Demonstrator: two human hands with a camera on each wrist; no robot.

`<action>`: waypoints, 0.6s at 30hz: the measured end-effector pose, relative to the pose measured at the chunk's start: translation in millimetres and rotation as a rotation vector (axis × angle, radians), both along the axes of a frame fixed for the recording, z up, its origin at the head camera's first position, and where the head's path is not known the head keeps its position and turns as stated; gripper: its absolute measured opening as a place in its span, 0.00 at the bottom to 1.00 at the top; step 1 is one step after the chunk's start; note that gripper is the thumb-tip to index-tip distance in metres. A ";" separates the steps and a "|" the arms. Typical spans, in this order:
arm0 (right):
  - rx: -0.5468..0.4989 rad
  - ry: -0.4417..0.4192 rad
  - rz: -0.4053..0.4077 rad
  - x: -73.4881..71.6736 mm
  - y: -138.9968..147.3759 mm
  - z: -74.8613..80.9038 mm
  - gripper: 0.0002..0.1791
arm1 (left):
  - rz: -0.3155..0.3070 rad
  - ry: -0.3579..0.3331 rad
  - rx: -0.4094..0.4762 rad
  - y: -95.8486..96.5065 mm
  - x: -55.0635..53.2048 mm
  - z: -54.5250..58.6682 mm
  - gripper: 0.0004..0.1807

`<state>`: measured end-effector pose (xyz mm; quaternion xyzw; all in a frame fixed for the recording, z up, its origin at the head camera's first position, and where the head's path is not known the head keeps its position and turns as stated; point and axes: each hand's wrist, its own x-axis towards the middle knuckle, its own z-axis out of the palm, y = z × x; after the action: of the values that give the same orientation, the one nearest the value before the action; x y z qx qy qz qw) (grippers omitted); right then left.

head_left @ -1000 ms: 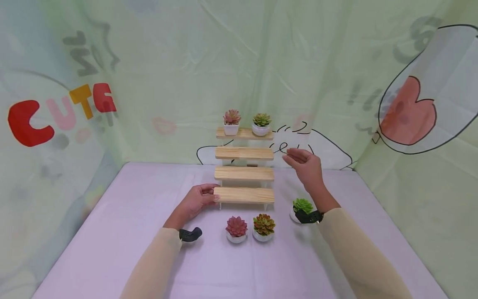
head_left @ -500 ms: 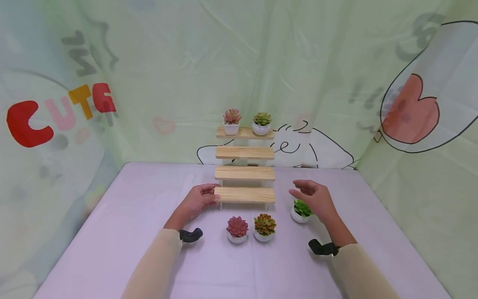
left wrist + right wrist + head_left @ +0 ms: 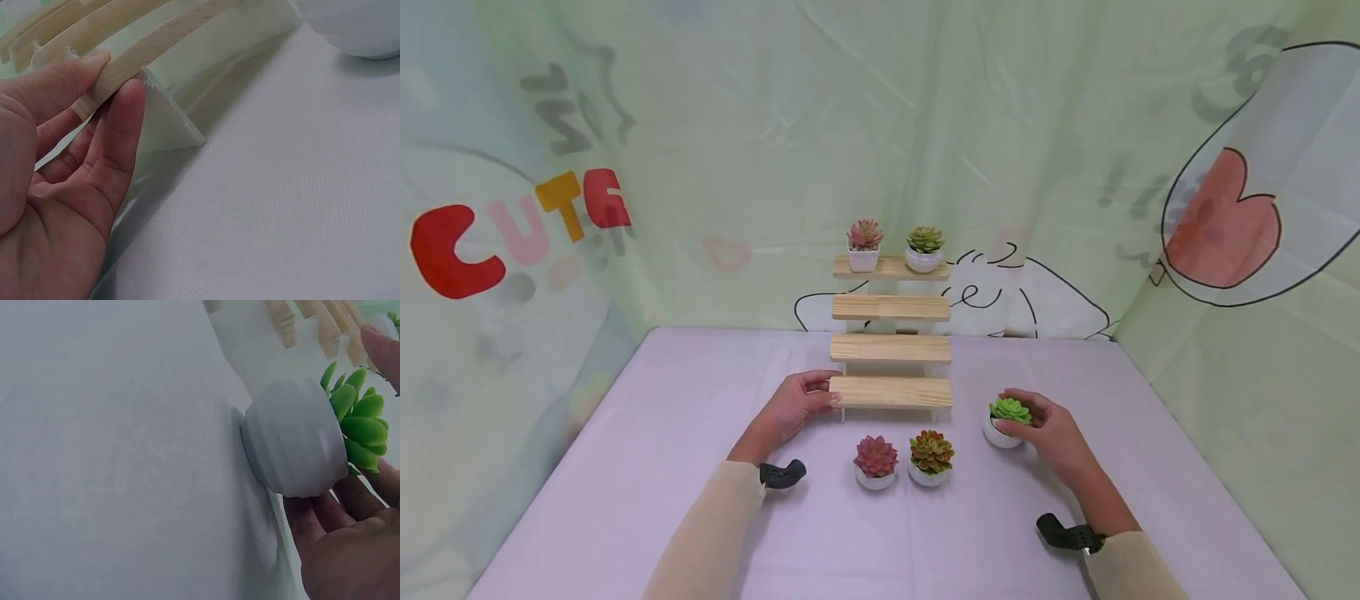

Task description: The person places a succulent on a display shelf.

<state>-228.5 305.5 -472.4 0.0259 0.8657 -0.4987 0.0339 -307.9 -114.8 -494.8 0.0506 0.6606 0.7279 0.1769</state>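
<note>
My left hand [image 3: 792,407] pinches the left end of the lowest board of a stepped wooden display stand [image 3: 891,391], thumb on top and fingers beneath. To the right of the stand, my right hand [image 3: 1054,433] spans a bright green potted succulent [image 3: 1011,410] that stands on the table. In the right wrist view its white ribbed pot [image 3: 294,437] has fingers [image 3: 306,522] close along one side, while the thumb [image 3: 382,353] is apart from it. A red succulent [image 3: 876,458] and a red-green succulent [image 3: 931,452], both in white pots, sit in front of the stand.
On the top board stand a pink succulent [image 3: 864,243] in a square pot and a green succulent [image 3: 924,248] in a round one. The two middle boards are bare. A pale cloth covers the table [image 3: 715,358], with printed curtains [image 3: 760,150] behind and at both sides.
My right hand has come down from beside the upper boards, towards me and slightly right, to the bright green succulent. The left hand has kept its hold on the lowest board.
</note>
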 end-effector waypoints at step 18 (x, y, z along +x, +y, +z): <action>0.073 -0.076 0.040 3.2 5.1 -12.5 0.56 | 0.001 0.009 -0.001 0.9 -0.3 -0.8 0.29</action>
<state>-225.3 310.5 -484.9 0.0289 0.8819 -0.4644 0.0758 -308.1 -113.8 -495.6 0.0536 0.6617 0.7274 0.1736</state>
